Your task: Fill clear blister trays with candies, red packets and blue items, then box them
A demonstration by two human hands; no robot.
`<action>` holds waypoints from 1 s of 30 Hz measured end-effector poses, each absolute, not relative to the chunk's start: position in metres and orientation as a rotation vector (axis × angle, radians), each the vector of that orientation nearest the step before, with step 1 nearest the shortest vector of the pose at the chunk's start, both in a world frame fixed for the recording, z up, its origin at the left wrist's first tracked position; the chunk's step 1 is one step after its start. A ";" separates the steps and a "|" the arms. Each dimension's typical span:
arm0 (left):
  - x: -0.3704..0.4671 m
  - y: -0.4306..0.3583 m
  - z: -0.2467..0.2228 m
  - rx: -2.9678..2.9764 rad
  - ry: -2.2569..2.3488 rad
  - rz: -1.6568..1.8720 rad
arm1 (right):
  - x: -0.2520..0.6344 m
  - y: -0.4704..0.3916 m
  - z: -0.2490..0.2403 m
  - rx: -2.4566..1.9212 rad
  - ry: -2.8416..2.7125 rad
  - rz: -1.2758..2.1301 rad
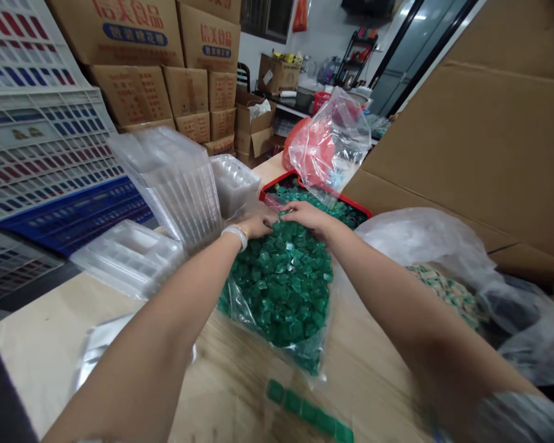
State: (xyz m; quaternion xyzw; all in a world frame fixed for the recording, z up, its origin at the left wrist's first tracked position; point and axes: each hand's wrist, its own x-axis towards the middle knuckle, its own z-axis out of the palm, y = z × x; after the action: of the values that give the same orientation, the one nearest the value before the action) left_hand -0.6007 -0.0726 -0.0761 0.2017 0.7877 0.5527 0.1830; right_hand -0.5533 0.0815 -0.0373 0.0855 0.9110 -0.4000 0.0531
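Observation:
A clear plastic bag (284, 289) full of green cube-shaped pieces lies on the wooden table in front of me. My left hand (257, 226), with a white band at the wrist, is closed at the bag's far end, its fingers curled on the plastic. Beside it my right hand (305, 215) is closed at the same end, thumb and fingers together on the bag's edge. Green pieces partly hide the fingertips of both. Just beyond the hands is a red-rimmed tray (332, 200) with more green pieces. Nearer me lies a row of green cubes (309, 410).
Stacked clear plastic trays (175, 184) stand at the left, with another compartment tray (133, 255) by them. White crates (41, 123) and cartons (129, 92) rise behind. A large cardboard sheet (480, 141) and a plastic bag of light pieces (447, 289) lie right.

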 end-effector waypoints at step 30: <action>-0.463 -0.105 -0.009 0.570 2.223 1.547 | -0.403 0.041 -0.010 0.463 1.891 -2.411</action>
State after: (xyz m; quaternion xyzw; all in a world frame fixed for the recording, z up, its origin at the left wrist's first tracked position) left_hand -0.4627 -0.1048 -0.0095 0.2025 0.7893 0.5491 0.1858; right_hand -0.4033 0.0414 -0.0104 0.1493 0.6102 -0.7777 0.0213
